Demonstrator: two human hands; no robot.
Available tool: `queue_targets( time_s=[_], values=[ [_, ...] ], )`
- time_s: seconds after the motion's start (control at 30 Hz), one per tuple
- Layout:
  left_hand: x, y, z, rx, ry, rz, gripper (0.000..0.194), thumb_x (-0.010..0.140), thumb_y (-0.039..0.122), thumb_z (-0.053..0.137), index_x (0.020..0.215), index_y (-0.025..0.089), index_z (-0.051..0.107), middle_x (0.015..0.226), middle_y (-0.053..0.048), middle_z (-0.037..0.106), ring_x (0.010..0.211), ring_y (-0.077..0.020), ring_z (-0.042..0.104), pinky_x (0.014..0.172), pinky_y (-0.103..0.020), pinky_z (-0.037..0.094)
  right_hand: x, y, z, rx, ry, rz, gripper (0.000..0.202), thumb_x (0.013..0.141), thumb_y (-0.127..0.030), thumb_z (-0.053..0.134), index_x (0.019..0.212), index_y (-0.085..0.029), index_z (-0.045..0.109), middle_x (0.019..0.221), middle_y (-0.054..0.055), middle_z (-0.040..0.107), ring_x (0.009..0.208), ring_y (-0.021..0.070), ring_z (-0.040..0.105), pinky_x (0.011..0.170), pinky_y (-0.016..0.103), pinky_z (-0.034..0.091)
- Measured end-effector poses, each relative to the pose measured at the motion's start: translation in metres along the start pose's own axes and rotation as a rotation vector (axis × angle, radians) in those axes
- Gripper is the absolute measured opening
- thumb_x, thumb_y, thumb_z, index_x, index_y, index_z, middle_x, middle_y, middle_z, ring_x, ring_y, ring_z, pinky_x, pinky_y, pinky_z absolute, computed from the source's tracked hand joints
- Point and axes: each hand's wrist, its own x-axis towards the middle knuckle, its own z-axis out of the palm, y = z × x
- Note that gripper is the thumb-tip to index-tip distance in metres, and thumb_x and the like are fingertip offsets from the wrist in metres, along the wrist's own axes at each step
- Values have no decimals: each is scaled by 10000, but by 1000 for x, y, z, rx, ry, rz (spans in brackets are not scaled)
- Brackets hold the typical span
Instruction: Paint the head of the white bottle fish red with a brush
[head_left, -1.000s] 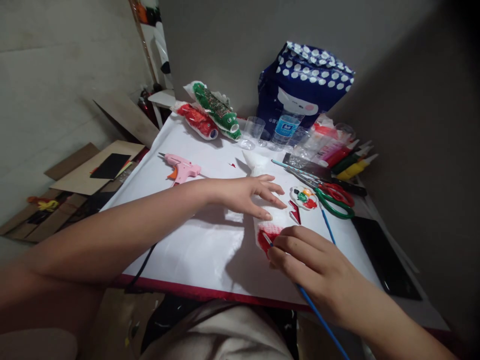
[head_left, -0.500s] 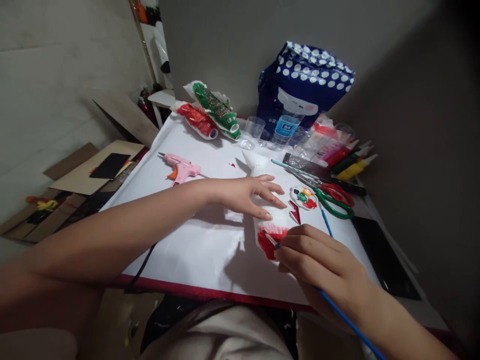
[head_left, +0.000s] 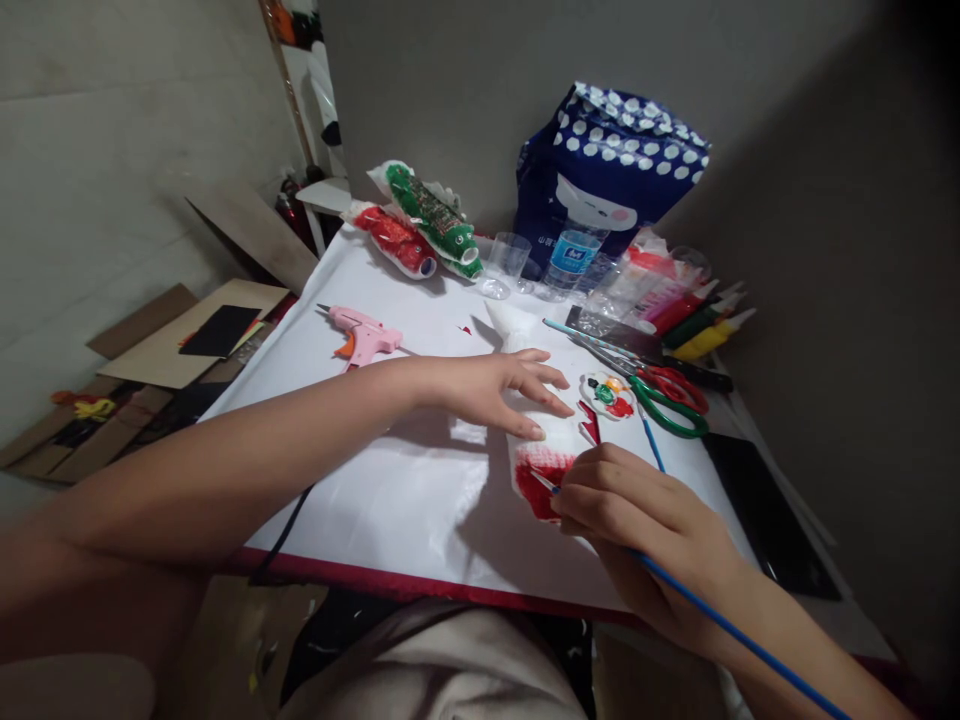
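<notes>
A white fish-shaped piece (head_left: 555,432) lies lengthwise on the white-covered table, its near end painted red and its tail at the far end. Over its middle rests my left hand (head_left: 510,390), fingers spread and pressing lightly on it. My right hand (head_left: 645,520) is closed around a blue paintbrush (head_left: 720,622), whose tip touches the red end. Just right of the piece sits a small white palette (head_left: 609,397) with green, black, orange and red paint. A second blue brush (head_left: 652,443) leans by the palette.
A pink glue gun (head_left: 363,335) lies at left. Red and green fish (head_left: 431,212) stand at the back beside clear cups (head_left: 507,262), a bottle (head_left: 571,262) and a blue bag (head_left: 607,160). Scissors (head_left: 671,405), paint tubes (head_left: 697,325) and a black tablet-like slab (head_left: 769,515) line the right.
My right hand has shifted slightly, and the brush handle has swung up and to the right. The brush tip stays on the red end; my left hand has not moved.
</notes>
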Motion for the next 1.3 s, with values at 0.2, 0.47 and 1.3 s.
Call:
queue_targets(
  time_s=[0.2,0.47,1.3],
  values=[
    [-1,1,-1,-28,7,-6,441,881,325,763,1320,305,727,1631,-26,480,1624,-300,149,1293,-498,192,3,-3,-6,-15,36,33,240,965,1,512,1070,-196,602,864,50,658,754,167,571,658,277,486],
    [-1,3,-1,-3,-23,-18,468,907,335,738,1371,294,690,1660,-43,434,1633,-286,105,1293,-518,176,2,-4,-10,35,86,85,300,914,41,512,1053,-207,609,829,42,653,729,168,600,625,281,494],
    [-6,7,-7,-44,51,-58,448,736,259,899,1168,323,798,1598,-63,521,1610,-311,213,1272,-549,216,-16,12,-9,250,166,200,222,975,-48,512,1066,-221,618,882,49,645,837,202,633,754,362,512]
  ],
)
